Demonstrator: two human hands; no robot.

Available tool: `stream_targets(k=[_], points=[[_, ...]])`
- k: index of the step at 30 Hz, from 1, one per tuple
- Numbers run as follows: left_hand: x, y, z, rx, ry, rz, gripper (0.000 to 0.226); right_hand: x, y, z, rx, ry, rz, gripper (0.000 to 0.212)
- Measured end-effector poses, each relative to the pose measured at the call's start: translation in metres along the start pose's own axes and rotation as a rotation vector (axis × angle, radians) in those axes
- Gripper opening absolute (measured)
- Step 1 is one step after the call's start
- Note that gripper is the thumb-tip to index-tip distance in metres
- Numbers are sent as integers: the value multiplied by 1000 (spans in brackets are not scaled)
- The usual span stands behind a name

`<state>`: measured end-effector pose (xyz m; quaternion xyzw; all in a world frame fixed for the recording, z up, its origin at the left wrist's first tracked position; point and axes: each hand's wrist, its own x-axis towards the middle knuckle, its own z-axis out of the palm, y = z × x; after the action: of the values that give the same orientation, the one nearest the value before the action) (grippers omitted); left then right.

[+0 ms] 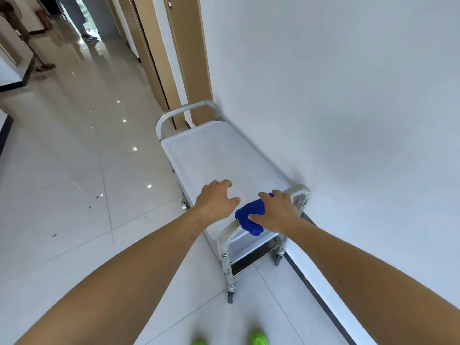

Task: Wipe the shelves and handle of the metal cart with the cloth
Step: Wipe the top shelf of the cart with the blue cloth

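A metal cart (219,155) stands lengthwise against the white wall, its flat top shelf bare. A lower shelf (251,245) shows under the near end. The near handle (302,191) is a rounded bar; a far handle (189,109) rises at the other end. My right hand (276,212) presses a blue cloth (250,216) onto the near handle, wrapped around the bar. My left hand (216,201) hovers with curled, spread fingers over the top shelf's near left edge, holding nothing.
Glossy tiled floor (74,183) spreads to the left of the cart. The white wall (348,120) runs close along its right side. Wooden door frames (189,58) stand beyond the far handle. Another person's legs (32,46) are far up the corridor.
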<state>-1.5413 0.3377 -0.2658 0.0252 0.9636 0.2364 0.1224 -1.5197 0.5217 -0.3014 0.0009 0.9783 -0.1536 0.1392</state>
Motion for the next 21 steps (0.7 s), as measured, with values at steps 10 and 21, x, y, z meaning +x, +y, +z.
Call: stream_targets(k=[10, 21], points=[[32, -26, 20, -3, -6, 7, 57, 33, -18, 44, 4, -61, 156, 89], [48, -71, 31, -66, -61, -41, 56, 57, -31, 78, -41, -62, 189, 59]])
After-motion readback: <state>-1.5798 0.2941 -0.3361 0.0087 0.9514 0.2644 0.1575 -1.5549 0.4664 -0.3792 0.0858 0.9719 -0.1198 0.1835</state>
